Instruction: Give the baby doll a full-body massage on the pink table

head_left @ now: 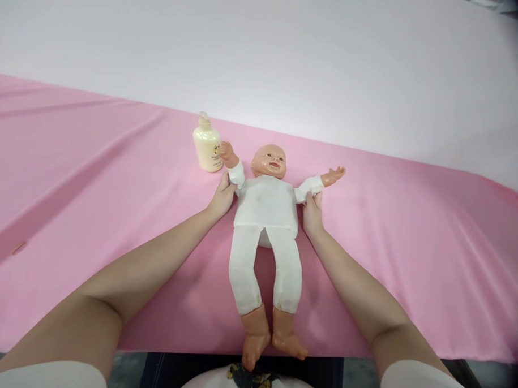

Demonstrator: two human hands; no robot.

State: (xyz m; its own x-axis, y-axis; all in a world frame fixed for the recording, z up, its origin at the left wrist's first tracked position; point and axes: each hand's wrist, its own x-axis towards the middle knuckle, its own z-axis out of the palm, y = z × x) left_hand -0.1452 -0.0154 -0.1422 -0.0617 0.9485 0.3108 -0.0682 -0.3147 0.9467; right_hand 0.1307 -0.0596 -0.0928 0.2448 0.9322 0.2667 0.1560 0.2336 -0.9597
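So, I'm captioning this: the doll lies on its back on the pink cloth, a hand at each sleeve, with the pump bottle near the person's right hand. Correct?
No: the head view shows the pump bottle near the person's left hand, not the right hand. The rest holds, with the doll on its back on the pink cloth.

I am holding both arms out in front of me, my left forearm (168,242) slanting inward from the lower left and my right forearm (353,276) slanting inward from the lower right. My left hand (223,197) is gripping with its digits curling closed, some of them hidden from view. My right hand (313,213) is gripping likewise, sitting slightly lower in the head view. Both hands are pointing forward, well apart from each other.
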